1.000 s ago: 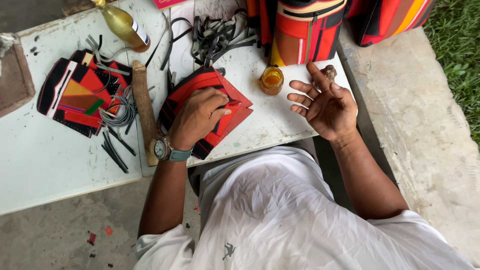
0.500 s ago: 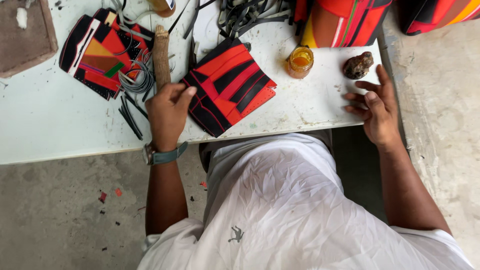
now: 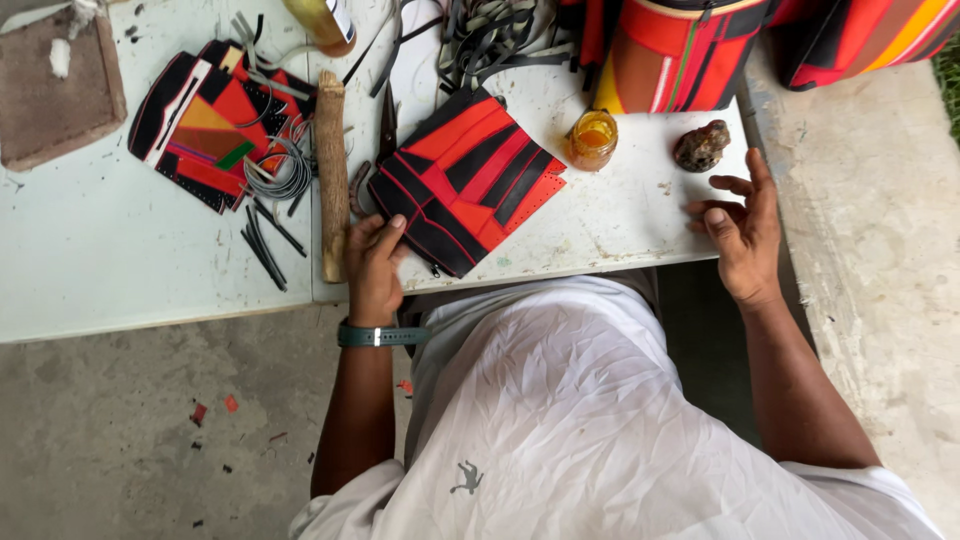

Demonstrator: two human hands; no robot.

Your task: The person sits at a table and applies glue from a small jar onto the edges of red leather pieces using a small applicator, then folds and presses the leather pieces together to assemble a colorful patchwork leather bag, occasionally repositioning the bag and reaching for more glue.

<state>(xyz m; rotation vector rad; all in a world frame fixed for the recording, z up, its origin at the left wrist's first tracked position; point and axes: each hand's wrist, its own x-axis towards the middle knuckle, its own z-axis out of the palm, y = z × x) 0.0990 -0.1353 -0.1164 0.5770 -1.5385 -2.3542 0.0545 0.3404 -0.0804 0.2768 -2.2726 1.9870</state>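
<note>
So the left hand [image 3: 372, 268] has its grip on the near-left corner of the red, orange and black stitched leather panel [image 3: 467, 177], thumb on top and fingers curled over the edge, pinning it flat on the white bench [image 3: 100, 260], I'd guess so it doesn't slide. The panel fans up and right from that grip, tilted like a diamond, with its far corner almost at the small glass jar of amber liquid [image 3: 593, 138].

Right hand [image 3: 742, 232] is released, fingers spread and holding nothing, resting at the bench's right edge well apart from the panel. Just beyond its fingertips is a lumpy brown chunk [image 3: 701, 146].

Just left of the left grip lies a rough wooden stick [image 3: 331, 170], then thin black strips [image 3: 262, 245] and a second pile of coloured leather pieces [image 3: 205, 130].
</note>
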